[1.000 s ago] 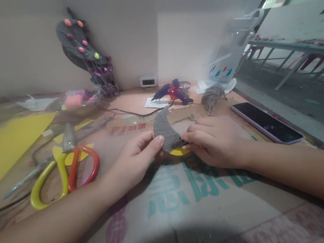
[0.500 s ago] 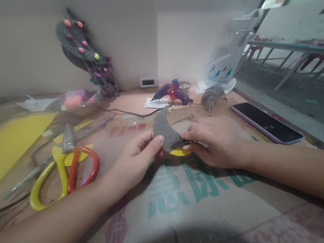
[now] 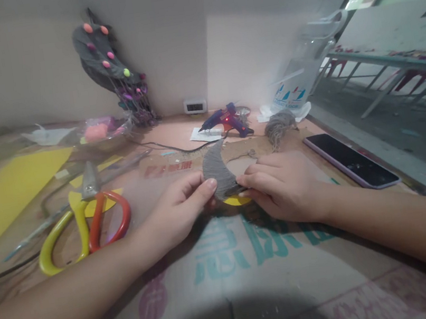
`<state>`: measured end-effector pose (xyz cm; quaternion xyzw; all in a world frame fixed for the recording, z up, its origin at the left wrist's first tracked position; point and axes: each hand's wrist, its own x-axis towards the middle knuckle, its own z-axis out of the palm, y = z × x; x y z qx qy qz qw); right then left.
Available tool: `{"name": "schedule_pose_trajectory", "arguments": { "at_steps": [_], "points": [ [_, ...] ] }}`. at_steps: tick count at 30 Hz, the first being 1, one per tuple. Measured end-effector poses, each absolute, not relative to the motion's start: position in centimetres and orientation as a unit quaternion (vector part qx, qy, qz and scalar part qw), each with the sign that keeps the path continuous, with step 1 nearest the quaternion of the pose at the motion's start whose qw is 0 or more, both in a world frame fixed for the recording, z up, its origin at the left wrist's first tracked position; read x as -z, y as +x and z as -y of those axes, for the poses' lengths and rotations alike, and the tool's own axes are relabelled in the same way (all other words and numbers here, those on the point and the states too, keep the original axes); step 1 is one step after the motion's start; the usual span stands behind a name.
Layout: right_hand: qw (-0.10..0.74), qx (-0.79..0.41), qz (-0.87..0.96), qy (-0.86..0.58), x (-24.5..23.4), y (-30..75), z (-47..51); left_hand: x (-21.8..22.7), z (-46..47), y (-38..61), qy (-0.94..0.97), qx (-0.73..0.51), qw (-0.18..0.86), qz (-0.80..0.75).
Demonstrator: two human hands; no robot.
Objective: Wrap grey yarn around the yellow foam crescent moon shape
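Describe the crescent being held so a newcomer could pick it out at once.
Start at the printed cardboard in the foreground, where the left hand and right hand nearly meet. Between them, tip upward, is a small, finely lined grey crescent, yellow showing at its bottom edge. The larger grey crescent near the wall bears coloured balls; this one shows none.

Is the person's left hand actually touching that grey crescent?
Touching. The head view shows it: the left hand grips the grey crescent, its thumb tip lying over the left edge.
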<state>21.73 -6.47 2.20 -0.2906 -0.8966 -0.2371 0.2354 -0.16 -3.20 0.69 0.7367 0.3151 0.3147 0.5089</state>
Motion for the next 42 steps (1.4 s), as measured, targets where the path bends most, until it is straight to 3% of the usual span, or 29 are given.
{"name": "schedule_pose_trajectory", "arguments": {
  "at_steps": [10, 22, 42],
  "points": [
    [0.256, 0.179, 0.896, -0.315, -2.07, 21.82, 6.38, -0.71, 3.10, -0.18, 0.739, -0.318, 0.499, -0.321],
    [0.228, 0.237, 0.894, -0.303, -2.33, 21.82, 6.50, -0.86, 3.20, -0.21, 0.747, -0.320, 0.484, -0.324],
    [0.256, 0.204, 0.893, -0.310, -2.12, 21.80, 6.45, -0.82, 3.15, -0.14, 0.737, -0.327, 0.505, -0.308]
  ]
}}
